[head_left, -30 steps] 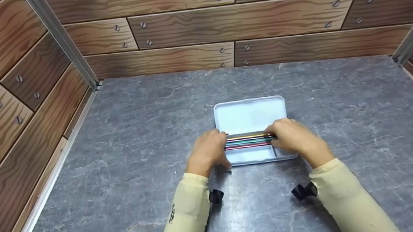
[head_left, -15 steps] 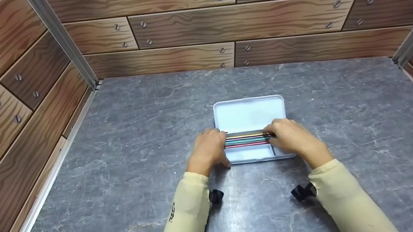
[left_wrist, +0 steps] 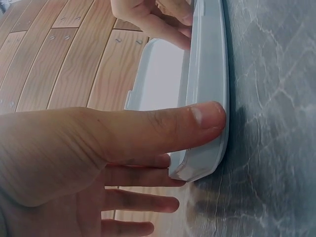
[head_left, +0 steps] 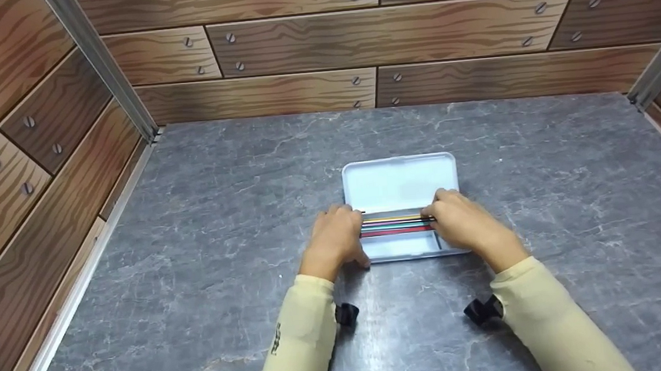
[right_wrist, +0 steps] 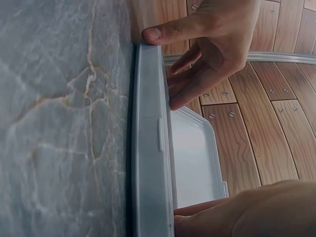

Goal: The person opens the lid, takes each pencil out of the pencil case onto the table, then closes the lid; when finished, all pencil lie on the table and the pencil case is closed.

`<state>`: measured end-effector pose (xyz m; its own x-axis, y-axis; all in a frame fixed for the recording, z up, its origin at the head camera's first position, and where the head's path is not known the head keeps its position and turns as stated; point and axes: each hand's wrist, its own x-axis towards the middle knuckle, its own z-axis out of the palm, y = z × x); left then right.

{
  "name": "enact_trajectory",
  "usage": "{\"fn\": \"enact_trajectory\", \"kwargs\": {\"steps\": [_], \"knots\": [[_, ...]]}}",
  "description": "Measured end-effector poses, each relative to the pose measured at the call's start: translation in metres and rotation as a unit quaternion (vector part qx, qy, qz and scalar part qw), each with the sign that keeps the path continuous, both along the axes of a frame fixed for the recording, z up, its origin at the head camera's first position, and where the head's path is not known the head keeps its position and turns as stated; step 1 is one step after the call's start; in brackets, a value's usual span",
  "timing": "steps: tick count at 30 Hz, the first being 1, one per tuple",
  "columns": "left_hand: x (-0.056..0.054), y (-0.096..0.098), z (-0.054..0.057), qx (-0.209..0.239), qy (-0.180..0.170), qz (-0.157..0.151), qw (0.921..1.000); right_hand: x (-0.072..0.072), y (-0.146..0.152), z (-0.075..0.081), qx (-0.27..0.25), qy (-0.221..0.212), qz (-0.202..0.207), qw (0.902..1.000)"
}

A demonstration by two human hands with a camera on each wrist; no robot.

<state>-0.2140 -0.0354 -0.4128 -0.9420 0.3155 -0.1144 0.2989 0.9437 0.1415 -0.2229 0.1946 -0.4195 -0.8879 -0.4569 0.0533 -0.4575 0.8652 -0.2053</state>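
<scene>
Pencils [head_left: 396, 227] meet the right hand [head_left: 459, 221], which has edged inward, perhaps adjusting, grip unclear; straight-fingered left hand [head_left: 334, 237] braces the case [head_left: 401, 183].

Plank-patterned walls [head_left: 389, 34], probably printed; grey marbled tabletop [head_left: 221, 217].

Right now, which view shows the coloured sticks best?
Head: it looks down on the coloured sticks, side by side between the left hand and right hand, which cover their ends. Neither wrist view shows them; in both, the wall of the open case stands in the way.
</scene>
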Motion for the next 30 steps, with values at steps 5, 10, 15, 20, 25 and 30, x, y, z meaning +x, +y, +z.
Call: {"fn": "enact_trajectory", "kwargs": {"steps": [5, 10, 15, 20, 25, 30], "knots": [[0.0000, 0.0004, 0.0001, 0.000, -0.004, 0.000, 1.0000, 0.0004, -0.0011, -0.0010, -0.001, -0.009, -0.017, 0.9998], [-0.0003, 0.0003, -0.0001, 0.004, -0.003, 0.003, 1.0000, 0.0002, -0.0020, -0.0011, -0.005, 0.009, -0.012, 0.9999], [-0.0005, -0.0007, -0.0010, 0.006, 0.004, 0.003, 1.0000, -0.0010, -0.0023, -0.0030, -0.015, 0.037, 0.008, 0.9992], [-0.0003, -0.0017, -0.0021, 0.009, 0.008, -0.002, 0.9999, -0.0022, -0.0010, -0.0075, -0.013, 0.044, 0.021, 0.9987], [0.0000, -0.0028, -0.0018, 0.017, 0.014, -0.006, 0.9997, -0.0046, 0.0009, -0.0083, -0.030, 0.045, 0.018, 0.9984], [-0.0001, -0.0033, -0.0014, 0.020, 0.012, -0.008, 0.9997, -0.0069, 0.0033, -0.0082, -0.050, 0.043, 0.012, 0.9977]]}}
